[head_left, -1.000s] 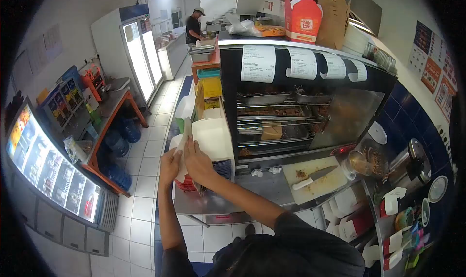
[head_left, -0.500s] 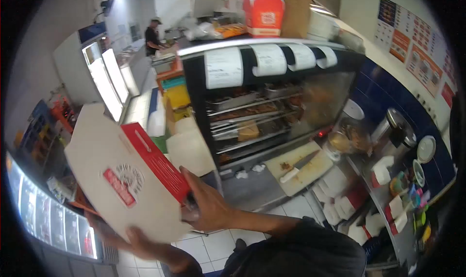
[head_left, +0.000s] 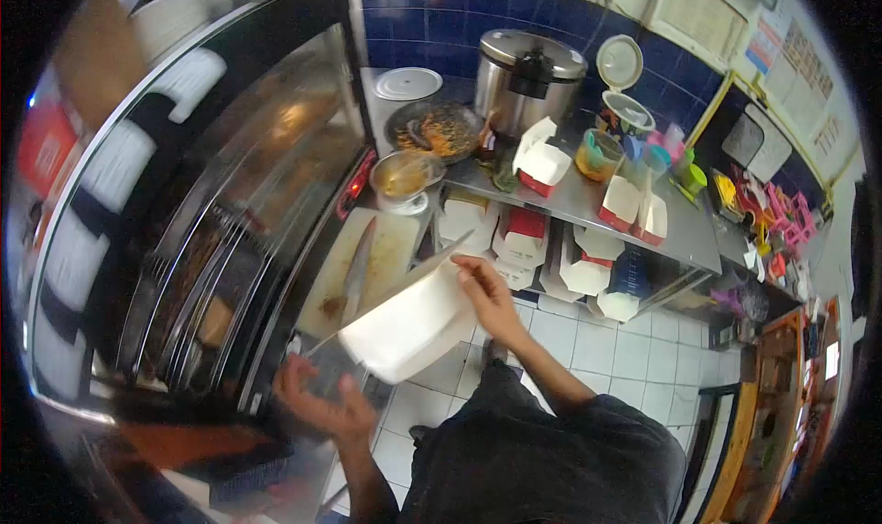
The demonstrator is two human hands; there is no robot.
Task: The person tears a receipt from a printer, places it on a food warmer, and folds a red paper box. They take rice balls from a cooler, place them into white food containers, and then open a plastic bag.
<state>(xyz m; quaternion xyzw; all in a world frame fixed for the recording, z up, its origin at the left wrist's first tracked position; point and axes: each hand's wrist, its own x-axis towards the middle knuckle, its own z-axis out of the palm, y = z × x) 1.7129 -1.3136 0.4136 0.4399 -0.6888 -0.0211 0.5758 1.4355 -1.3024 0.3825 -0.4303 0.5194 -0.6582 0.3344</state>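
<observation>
A white cardboard box [head_left: 409, 326] with its inside showing hangs tilted in front of my body. My right hand [head_left: 489, 302] grips its upper right edge, thumb and fingers pressed on the card. Just below and left of the box is my left hand [head_left: 326, 405], palm up with fingers spread, holding nothing. Behind the box, a cutting board [head_left: 387, 256] carries a knife [head_left: 359, 265] and brown crumbs. A metal bowl [head_left: 401, 175] of orange-brown food stands beyond the board, next to a dark pan [head_left: 432, 129] of reddish food.
To the left stands a glass display cabinet [head_left: 248, 184] with racks. Along the back are a steel cooker [head_left: 525, 74] and an open red-and-white box [head_left: 542, 164] on the steel counter [head_left: 588, 209]. More flat boxes [head_left: 581, 271] lie on the shelf underneath. White floor tiles [head_left: 588, 336] show below.
The view has swung right, toward the counter and cooker. The box has turned from its printed outside to its white inside. My left hand has let go of it; my right hand still holds it.
</observation>
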